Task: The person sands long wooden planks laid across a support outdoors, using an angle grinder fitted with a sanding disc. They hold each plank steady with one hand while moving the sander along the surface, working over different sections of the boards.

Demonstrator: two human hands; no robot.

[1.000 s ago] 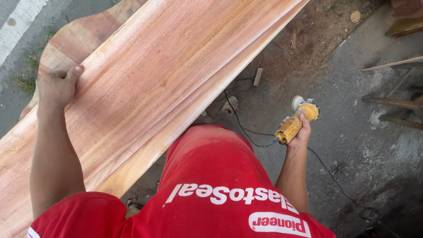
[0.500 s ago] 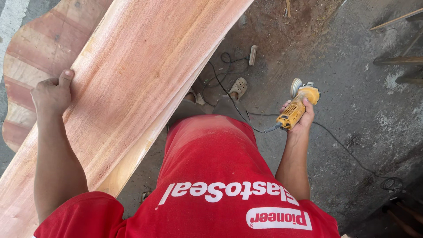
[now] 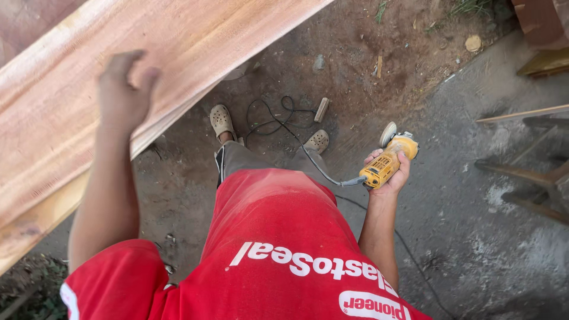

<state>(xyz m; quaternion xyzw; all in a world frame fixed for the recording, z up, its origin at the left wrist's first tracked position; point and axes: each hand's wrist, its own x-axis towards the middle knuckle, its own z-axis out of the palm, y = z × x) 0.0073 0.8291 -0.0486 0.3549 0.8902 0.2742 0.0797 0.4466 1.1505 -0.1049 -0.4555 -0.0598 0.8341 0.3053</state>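
A long reddish wooden plank [image 3: 71, 106] with a moulded surface runs diagonally from lower left to upper right. My left hand [image 3: 123, 95] is blurred above the plank, fingers loosely spread, holding nothing. My right hand [image 3: 388, 175] hangs at my right side, shut on a yellow angle grinder [image 3: 388, 160] whose disc points away from me. The grinder's black cable [image 3: 284, 127] loops over the dirt in front of my feet. I wear a red shirt and beige clogs.
Bare dirt and grey concrete lie under me. A small wood offcut [image 3: 321, 109] lies by the cable. Wooden legs and slats [image 3: 521, 160] stand at the right. A reddish timber piece [image 3: 542, 24] is at the top right.
The view has shifted so my feet and the cable show. My left hand has come off the plank's face and is moving. The right hand still holds the grinder.
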